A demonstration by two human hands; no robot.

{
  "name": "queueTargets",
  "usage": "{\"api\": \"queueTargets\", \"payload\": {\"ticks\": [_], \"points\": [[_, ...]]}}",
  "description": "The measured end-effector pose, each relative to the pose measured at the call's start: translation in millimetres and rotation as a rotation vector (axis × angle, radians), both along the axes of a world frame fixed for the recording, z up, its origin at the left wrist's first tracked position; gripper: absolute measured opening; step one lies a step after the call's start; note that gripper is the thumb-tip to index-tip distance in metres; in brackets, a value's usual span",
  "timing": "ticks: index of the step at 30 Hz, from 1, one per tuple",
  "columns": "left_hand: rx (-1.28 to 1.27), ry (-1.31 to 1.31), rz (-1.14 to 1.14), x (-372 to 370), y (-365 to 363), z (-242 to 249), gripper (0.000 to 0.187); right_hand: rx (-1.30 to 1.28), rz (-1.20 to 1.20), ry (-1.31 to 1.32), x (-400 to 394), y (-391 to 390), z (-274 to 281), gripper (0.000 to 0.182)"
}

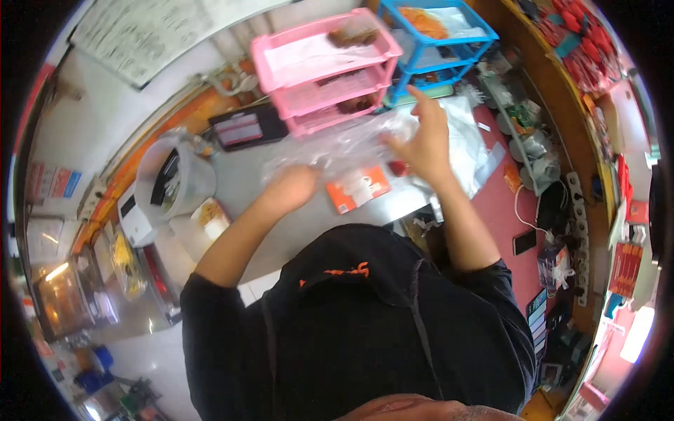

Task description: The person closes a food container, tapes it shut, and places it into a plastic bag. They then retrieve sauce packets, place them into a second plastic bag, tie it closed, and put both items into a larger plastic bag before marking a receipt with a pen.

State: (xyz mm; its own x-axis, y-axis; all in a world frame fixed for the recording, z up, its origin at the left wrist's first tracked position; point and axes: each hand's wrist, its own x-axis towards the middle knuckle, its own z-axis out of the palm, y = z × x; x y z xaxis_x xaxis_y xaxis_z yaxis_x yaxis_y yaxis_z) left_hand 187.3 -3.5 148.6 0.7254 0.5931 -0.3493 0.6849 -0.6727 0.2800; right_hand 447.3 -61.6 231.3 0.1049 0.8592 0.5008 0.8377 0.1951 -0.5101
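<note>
My left hand [291, 188] is closed, somewhat blurred, at the near left edge of a crumpled clear plastic bag [337, 144], with the plastic gathered at its fingers. To the right, my right hand [430, 140] is raised over the far side of the table, index finger stretched out and thumb apart, holding nothing that I can see. Between the hands lies an orange and white printed packet [358, 189]. A small red item [399, 168] sits beside it, partly hidden by my right thumb. White plastic sheeting [460, 140] spreads behind my right wrist.
A pink tiered rack [326, 59] and a blue tiered rack [442, 52] stand at the back. At left are a translucent bucket [196, 175] and a white device [133, 217]. A phone [524, 242] lies on the red surface [502, 210] at right, near a power strip [580, 231].
</note>
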Motion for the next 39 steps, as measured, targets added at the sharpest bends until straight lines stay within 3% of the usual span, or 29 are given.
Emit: {"api": "queueTargets", "payload": {"ticks": [1,2,4,6,7,8,9,10,13,16,17,19,21,23,24,25,26,27,28,29,31,33,35,37,39], "points": [[0.008,0.169,0.038,14.1,-2.9,19.3,0.029,0.096,-0.021,-0.286,-3.4,-13.5,4.5,0.024],[0.007,-0.071,-0.063,16.4,-4.0,6.5,0.032,0.019,0.107,-0.434,-15.3,-28.1,10.0,0.025],[-0.039,-0.536,-0.254,13.0,-6.6,-34.4,0.039,0.312,0.787,-0.206,-28.2,-42.5,14.5,0.022],[-0.023,-0.061,-0.143,61.0,-27.8,19.5,0.039,-0.286,0.722,-0.308,-4.5,-20.5,-25.8,0.019],[0.0,0.176,-0.088,81.7,-34.6,38.6,0.038,-0.328,0.569,-0.578,21.9,0.1,-57.6,0.017],[0.045,0.145,-0.101,84.4,-28.3,29.3,0.041,-0.396,0.443,-0.698,50.3,15.5,-82.3,0.016],[0.093,0.111,-0.109,76.6,-12.7,12.9,0.044,-0.28,0.269,-0.711,83.4,16.6,-99.2,0.017],[0.143,0.076,-0.112,73.6,0.9,4.9,0.048,-0.434,0.107,-0.87,103.2,15.9,-94.0,0.021],[0.177,0.285,-0.125,88.7,24.9,18.8,0.044,-0.211,0.427,-0.545,116.7,3.9,-75.2,0.022],[0.11,0.286,-0.186,137.6,3.6,49.4,0.038,-0.051,0.937,0.021,90.3,-7.6,-66.4,0.03],[0.035,0.277,-0.077,153.1,-4.6,52.5,0.035,-0.066,0.862,0.001,93.8,-0.7,-78.7,0.028],[-0.041,0.391,-0.202,171.4,-6.2,58.1,0.035,-0.093,0.709,-0.036,107.0,16.5,-121.7,0.025],[-0.089,0.534,-0.195,186.3,-2.1,56.9,0.036,-0.848,0.49,-0.298,142.6,35.5,-142.6,0.02],[-0.096,0.707,-0.048,195.6,14.4,51.8,0.037,-0.623,0.359,-0.399,177.9,26.3,-130.7,0.022],[-0.076,0.704,-0.115,203.1,13.1,51.1,0.038,-0.5,0.288,-0.447,195.7,29.6,-125.4,0.023],[-0.051,0.703,-0.186,211.0,9.0,50.1,0.039,-0.392,0.177,-0.384,212.8,55.4,-177.5,0.028],[-0.029,0.702,-0.264,217.7,1.8,46.0,0.04,-0.377,0.126,-0.472,233.5,64.4,-176.7,0.034],[0.148,0.509,-0.336,213.9,-17.8,26.0,0.042,-0.365,0.074,-0.559,254.3,73.4,-174.9,0.04],[0.318,0.31,-0.406,212.2,-36.6,9.1,0.045,-0.411,0.085,-0.65,279.0,69.0,-146.0,0.045],[0.314,0.286,-0.375,230.7,-47.7,25.2,0.046,-0.454,0.101,-0.74,303.5,64.3,-116.6,0.051],[0.309,0.239,-0.302,269.6,-65.3,72.4,0.048,-0.47,0.134,-0.62,335.6,72.0,-118.4,0.062],[0.287,0.187,-0.194,251.3,-27.3,60.9,0.044,-0.487,0.369,-0.457,341.2,65.5,-114.5,0.065],[0.241,0.146,0.001,215.4,13.0,41.1,0.043,-0.81,0.761,-0.154,310.3,36.4,-130.3,0.059],[0.156,0.116,0.266,186.3,40.5,13.9,0.044,-0.302,1.102,-0.237,286.4,-13.1,-105.4,0.049],[0.262,0.185,0.254,184.0,29.0,-21.9,0.043,-0.399,0.982,-0.104,298.8,-1.4,-113.9,0.045]]}}
